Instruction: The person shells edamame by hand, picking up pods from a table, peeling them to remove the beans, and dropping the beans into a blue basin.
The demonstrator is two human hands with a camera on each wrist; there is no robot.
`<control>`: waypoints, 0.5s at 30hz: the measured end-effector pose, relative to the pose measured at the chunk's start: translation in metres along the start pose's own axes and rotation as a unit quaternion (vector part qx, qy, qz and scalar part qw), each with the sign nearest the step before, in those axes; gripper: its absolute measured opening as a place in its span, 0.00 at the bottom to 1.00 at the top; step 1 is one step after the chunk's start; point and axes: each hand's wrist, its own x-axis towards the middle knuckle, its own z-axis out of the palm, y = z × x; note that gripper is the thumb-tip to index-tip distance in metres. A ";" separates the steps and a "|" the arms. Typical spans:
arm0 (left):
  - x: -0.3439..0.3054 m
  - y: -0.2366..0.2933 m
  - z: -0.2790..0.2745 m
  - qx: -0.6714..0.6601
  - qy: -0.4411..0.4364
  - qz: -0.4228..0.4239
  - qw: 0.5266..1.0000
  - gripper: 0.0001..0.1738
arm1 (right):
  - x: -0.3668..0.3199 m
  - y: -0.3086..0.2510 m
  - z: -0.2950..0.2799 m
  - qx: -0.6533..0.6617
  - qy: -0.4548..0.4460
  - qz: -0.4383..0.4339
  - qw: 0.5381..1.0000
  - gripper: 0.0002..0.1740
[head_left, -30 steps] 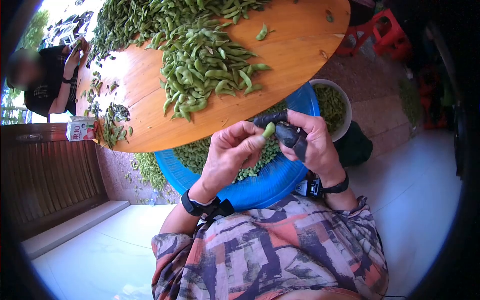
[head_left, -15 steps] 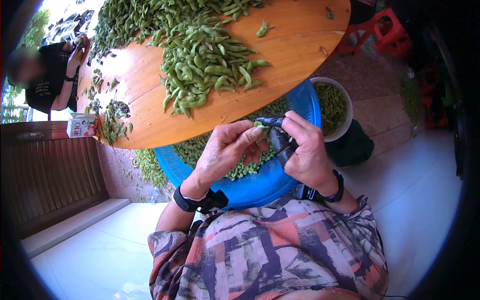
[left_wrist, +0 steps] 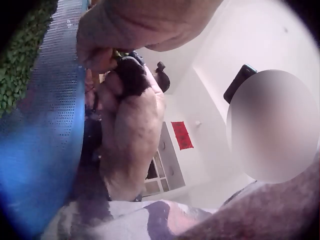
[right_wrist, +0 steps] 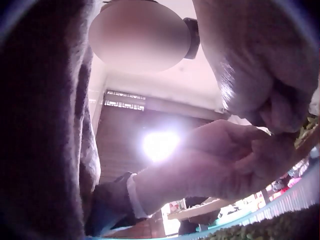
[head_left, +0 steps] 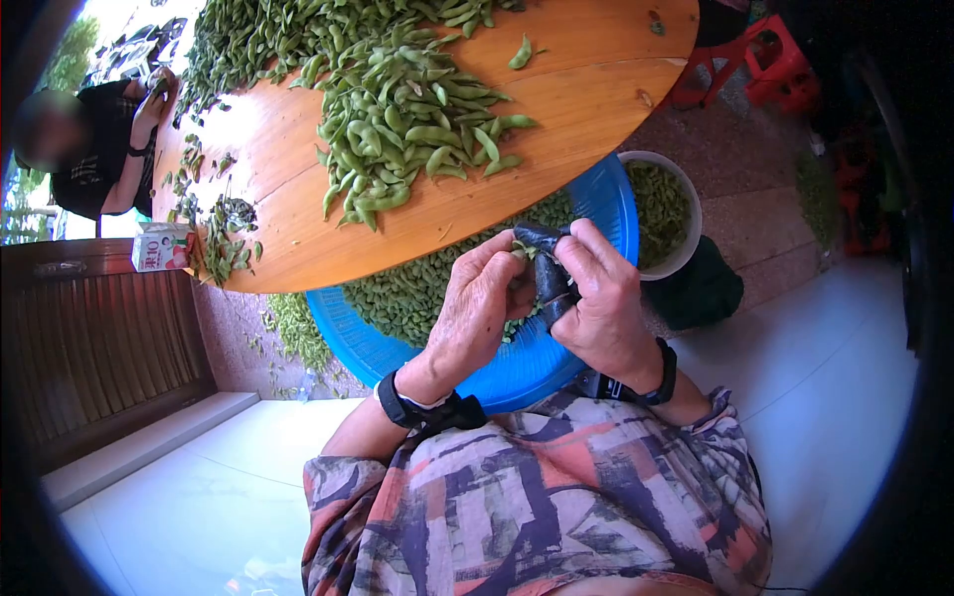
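In the head view both hands meet over a blue plastic basket point(head_left: 487, 385) holding shelled green beans point(head_left: 397, 303). The left hand point(head_left: 469, 308) pinches a small green bean pod point(head_left: 523, 250) between thumb and curled forefinger; fingers cover most of the pod. Black wrapping covers the thumb and forefinger of the right hand point(head_left: 604, 303), and these two close on the pod's other side. The left wrist view shows the wrapped right thumb point(left_wrist: 131, 75) close to the left fingertips, a bit of green between them. In the right wrist view, the pod is hidden by the hands.
A wooden table point(head_left: 586, 89) beyond the basket bears a large heap of bean pods point(head_left: 397, 129) and a drink carton point(head_left: 162, 248). At the right stands a white bucket point(head_left: 693, 223) of empty-looking pods. Another person point(head_left: 99, 159) sits at the far left; red stools point(head_left: 780, 65) stand behind.
The plump pod, plainly visible a second ago, is now mostly covered by the fingers. The right hand has turned and its wrapped thumb and forefinger have moved in close to the left fingertips.
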 end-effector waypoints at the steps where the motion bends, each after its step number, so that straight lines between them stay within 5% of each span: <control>1: 0.000 -0.001 -0.001 -0.006 -0.012 0.007 1.000 0.14 | 0.000 0.000 0.000 -0.001 -0.001 0.000 1.000 0.13; 6: 0.000 0.002 0.004 0.107 -0.009 -0.008 0.994 0.16 | 0.002 0.010 -0.008 0.027 -0.027 0.004 0.999 0.17; 8: -0.007 0.005 0.015 0.182 -0.011 0.057 0.982 0.25 | 0.006 0.015 -0.029 0.004 -0.043 0.018 0.999 0.12; 10: -0.013 0.032 0.011 0.516 -0.092 0.125 0.842 0.24 | 0.010 0.027 -0.061 -0.028 -0.001 0.011 1.000 0.06; 12: -0.007 0.052 0.000 0.612 -0.140 0.201 0.752 0.18 | 0.007 0.039 -0.082 -0.147 0.078 0.126 0.978 0.06; 13: -0.006 0.059 0.003 0.619 -0.067 0.248 0.743 0.15 | 0.007 0.046 -0.093 -0.183 0.089 0.156 0.967 0.08; 15: 0.010 0.083 0.004 0.734 -0.011 0.349 0.582 0.16 | 0.005 0.055 -0.105 -0.204 0.097 0.184 0.957 0.13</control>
